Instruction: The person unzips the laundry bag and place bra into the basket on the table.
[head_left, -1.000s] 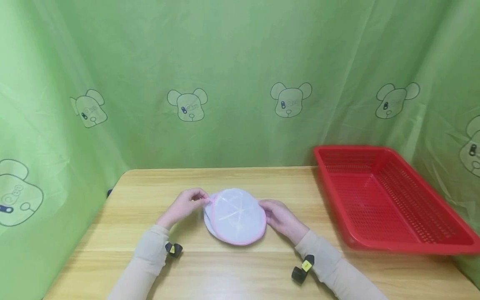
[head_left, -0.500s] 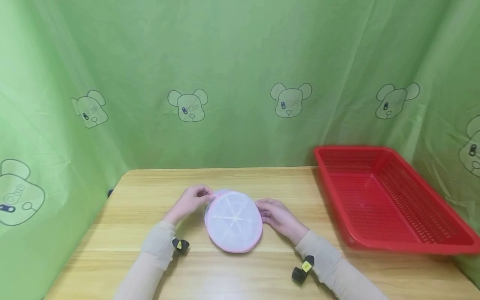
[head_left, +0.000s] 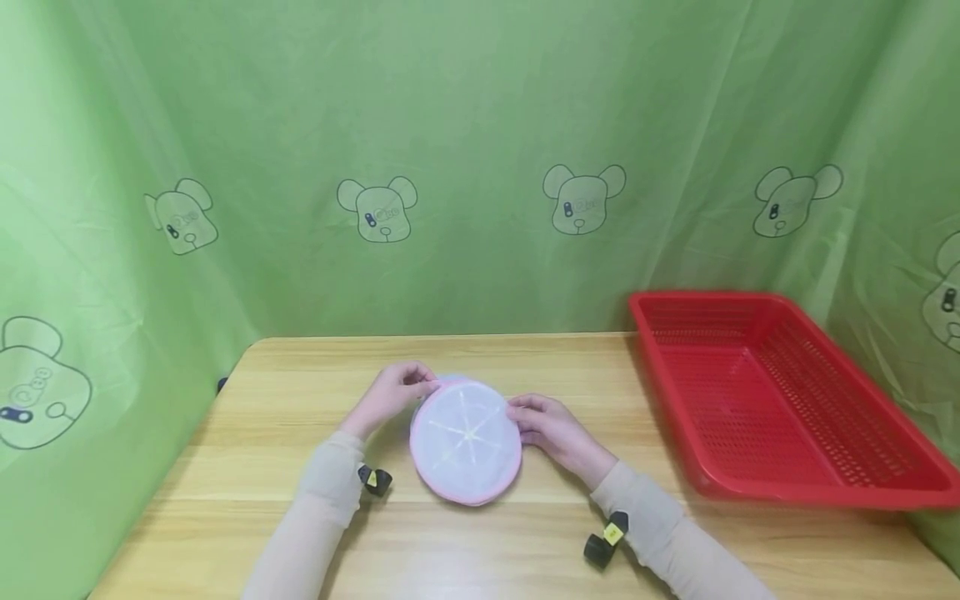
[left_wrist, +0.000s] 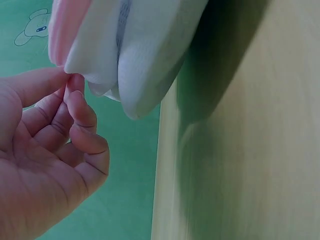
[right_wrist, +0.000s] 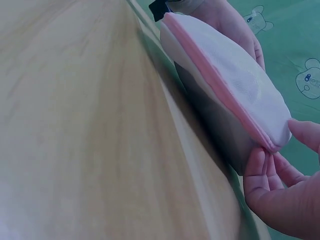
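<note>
A flattened round white mesh bag with pink edging is held up between my two hands, its round face toward the head camera. At its upper left edge my left hand pinches the rim with thumb and index finger; the left wrist view shows pink trim and loose white folds by the fingertips. On the other side my right hand pinches the right edge, thumb on the white face and fingers beneath the pink trim. Part of the bag's back layer is hidden behind the round face.
A red perforated plastic basket stands on the right side of the wooden table. Green curtains printed with bear heads enclose the table at the back and sides. Each wrist wears a small black camera.
My left hand has moved right and slightly away, bringing the bag's back layer further behind the front face. The round face has turned and tilted a little; the right hand has barely shifted.
</note>
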